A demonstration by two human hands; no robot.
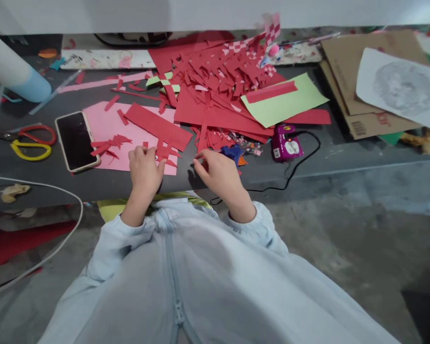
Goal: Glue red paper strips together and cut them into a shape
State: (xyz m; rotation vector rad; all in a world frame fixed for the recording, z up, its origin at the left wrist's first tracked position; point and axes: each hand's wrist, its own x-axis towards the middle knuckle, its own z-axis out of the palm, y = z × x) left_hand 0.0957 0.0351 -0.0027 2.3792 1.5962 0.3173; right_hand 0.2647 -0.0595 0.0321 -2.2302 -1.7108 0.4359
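My left hand rests on a sheet of pink paper, thumb apart from the bent fingers. Small red paper pieces lie at its fingertips, partly covered by them. To the right, my right hand hovers low by the table's front edge. Its fingers are curled, with a small gap between thumb and index finger and nothing visible in it. More red paper scraps and a wide red strip lie on the pink sheet, beyond my left hand.
A phone overlaps the pink sheet's left side, with scissors beyond it. A large heap of red paper cuttings fills the back. Green paper, a purple corded device and cardboard lie rightward. A white cable crosses the left edge.
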